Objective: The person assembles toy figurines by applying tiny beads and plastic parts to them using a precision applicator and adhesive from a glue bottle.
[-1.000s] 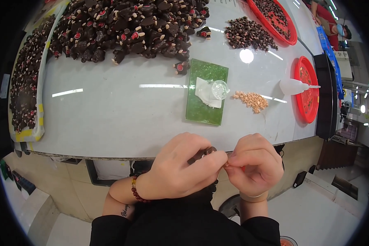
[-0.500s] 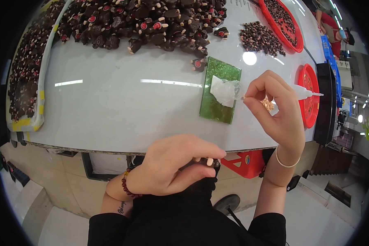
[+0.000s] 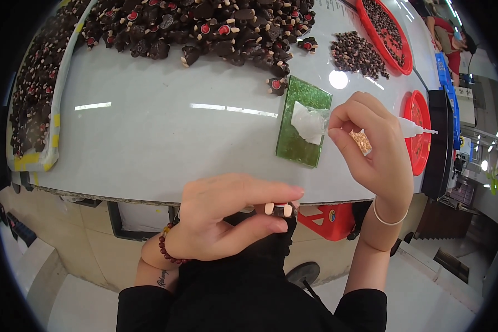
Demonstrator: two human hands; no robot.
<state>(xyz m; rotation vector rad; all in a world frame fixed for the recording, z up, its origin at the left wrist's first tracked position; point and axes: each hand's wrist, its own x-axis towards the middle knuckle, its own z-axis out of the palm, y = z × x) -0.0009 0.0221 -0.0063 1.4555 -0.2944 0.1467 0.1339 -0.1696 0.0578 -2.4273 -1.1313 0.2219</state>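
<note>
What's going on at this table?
A person's left hand pinches a small dark figure near the front edge of the table. The right hand hovers over the table, its fingers beside a clear cup and a green slab; whether they hold anything is unclear. A heap of similar figures lies at the far side.

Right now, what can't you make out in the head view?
All in the head view:
Right hand: whether its grip holds anything; contact point too small to tell.
Clear cup: partly behind the right hand; contents unclear.
Beige pieces: pile partly covered by the right hand.
White bottle: part of its body hidden by the right hand.
Dark figure: partly covered by the left hand.
Big dark pile: cut off by the top edge.
</note>
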